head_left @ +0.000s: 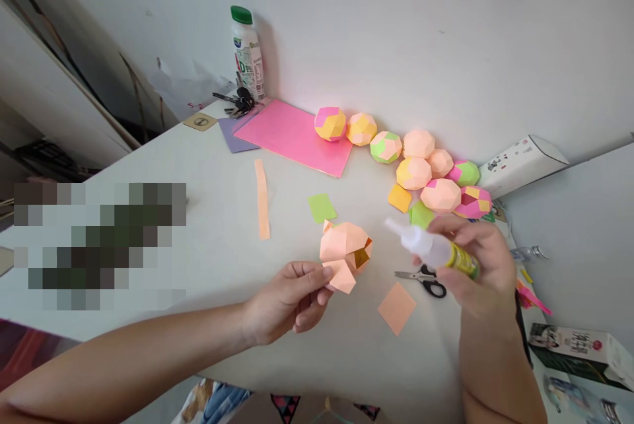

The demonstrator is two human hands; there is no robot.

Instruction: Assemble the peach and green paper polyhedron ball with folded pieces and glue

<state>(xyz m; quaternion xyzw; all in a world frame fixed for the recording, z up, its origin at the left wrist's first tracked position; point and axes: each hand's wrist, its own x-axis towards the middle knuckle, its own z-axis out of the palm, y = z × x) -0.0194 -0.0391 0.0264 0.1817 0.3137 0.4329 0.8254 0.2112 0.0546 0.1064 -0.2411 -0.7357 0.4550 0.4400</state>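
Observation:
My left hand (302,295) pinches a loose flap of a peach paper ball (343,242). The ball is faceted, with an opening on its right side that shows a darker inside. In my right hand (483,259) is a glue bottle (436,249), white and yellow, its nozzle tilted up to the left. The nozzle is apart from the ball and slightly blurred. Black-handled scissors (428,280) lie on the table below the bottle. A peach paper square (397,308) lies in front of them, and a green paper square (322,208) is behind the ball.
Several finished-looking paper balls (419,173) line the wall side, some on a pink sheet (292,137). A peach strip (262,199) lies at left. Farther back are keys (241,102) and a green-capped bottle (247,54). A white tube (522,163) and a carton (577,351) stand right.

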